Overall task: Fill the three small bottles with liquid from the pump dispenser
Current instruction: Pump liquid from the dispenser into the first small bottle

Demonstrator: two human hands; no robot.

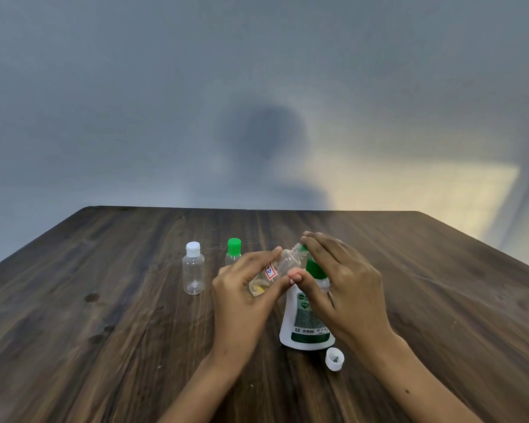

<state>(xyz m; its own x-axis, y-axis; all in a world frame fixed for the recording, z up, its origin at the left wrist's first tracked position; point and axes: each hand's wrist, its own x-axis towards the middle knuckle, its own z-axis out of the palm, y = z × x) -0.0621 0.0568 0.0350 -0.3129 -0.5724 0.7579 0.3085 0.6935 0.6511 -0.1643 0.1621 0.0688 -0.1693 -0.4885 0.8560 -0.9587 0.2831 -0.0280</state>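
The pump dispenser [306, 322], a white bottle with a green pump head, stood on the dark wooden table [104, 315]. Just left of its head, the left hand [242, 297] gripped an uncapped clear small bottle [280, 268], thumb and fingers curled round it, tilting its threaded neck toward the green nozzle. A little yellowish liquid lay in that bottle's bottom. The right hand [339, 282] lay over the pump head with its fingers nearly straight, pressing on it. A loose white cap [334, 358] lay on the table just right of the dispenser's base. Behind and left of the dispenser stood a green-capped bottle [233, 251] and, farther left, a white-capped bottle [193, 268], both upright.
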